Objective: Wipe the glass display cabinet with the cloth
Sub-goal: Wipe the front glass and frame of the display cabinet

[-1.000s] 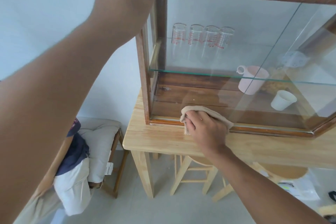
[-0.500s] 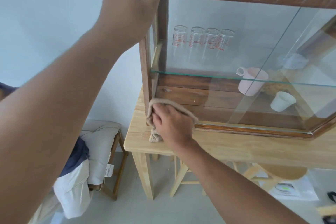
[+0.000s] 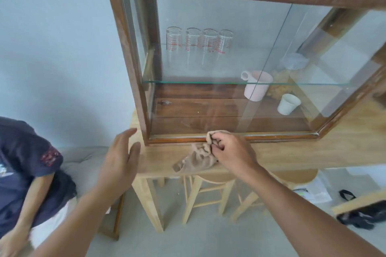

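The glass display cabinet [image 3: 133, 64] has a dark wooden frame and stands on a light wooden table [image 3: 292, 154]. My right hand [image 3: 231, 150] grips a crumpled beige cloth [image 3: 198, 158] at the cabinet's lower front rail, and part of the cloth trails onto the tabletop. My left hand [image 3: 121, 156] hovers flat with fingers spread by the table's left corner, just left of the cabinet's bottom corner, holding nothing. Inside the cabinet, several measuring glasses [image 3: 198, 46] stand on a glass shelf, with a pink cup [image 3: 255, 87] and a white cup [image 3: 288, 103] below.
A person in a dark shirt [image 3: 23, 165] sits low at the left beside a cushioned seat [image 3: 83, 165]. Wooden stools [image 3: 208, 192] stand under the table. Papers [image 3: 313, 192] and a dark object [image 3: 363, 215] lie on the floor at the right.
My left hand has come down from the cabinet's top left corner to the table's left corner. My right hand moved with the cloth from the bottom left corner rightward along the lower rail.
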